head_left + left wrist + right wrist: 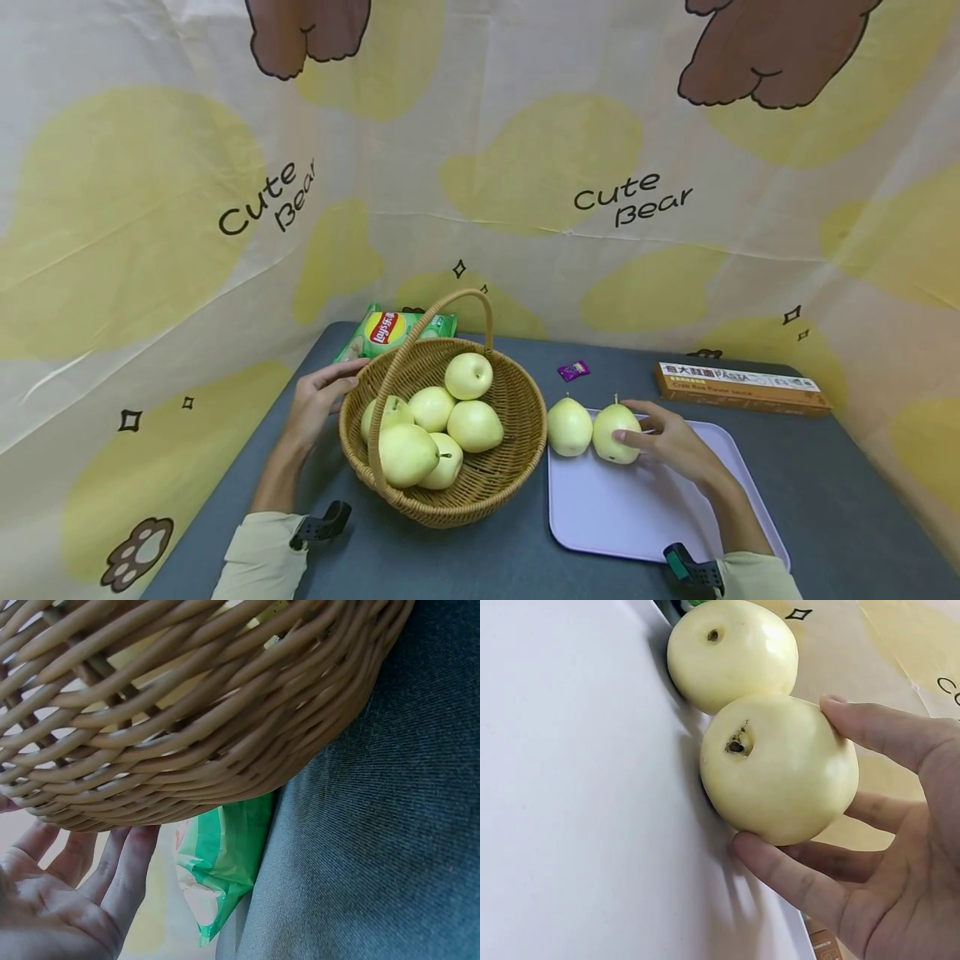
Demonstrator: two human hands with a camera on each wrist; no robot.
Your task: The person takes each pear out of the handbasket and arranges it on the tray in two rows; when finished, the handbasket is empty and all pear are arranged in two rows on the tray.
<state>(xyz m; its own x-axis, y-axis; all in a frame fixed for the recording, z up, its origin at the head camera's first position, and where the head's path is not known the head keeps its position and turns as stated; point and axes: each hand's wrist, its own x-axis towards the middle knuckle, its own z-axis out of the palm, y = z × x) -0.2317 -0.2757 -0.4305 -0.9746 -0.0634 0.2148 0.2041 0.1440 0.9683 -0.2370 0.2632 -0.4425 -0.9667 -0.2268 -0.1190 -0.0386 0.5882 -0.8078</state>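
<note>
Behind the basket [517, 417] — a Lay's bag [390, 331]; right, a "PASTA" box [738, 387].

Pale yellow pears [617, 433] on a lilac tray [630, 508], tan wicker basket [517, 417] (green, perhaps crisp, packet [367, 333] behind).

Staged tabletop set, cartoon bear backdrop cloth [480, 167] draped round a grey table [840, 500]; groceries laid out

Tray [622, 517]: near half bare, open to approach; two pears [592, 427] block its far edge. Basket [450, 492] and its arched handle [408, 350] bar the centre-left. Tabletop [825, 467] free right of tray; pasta box [742, 388] at back.
</note>
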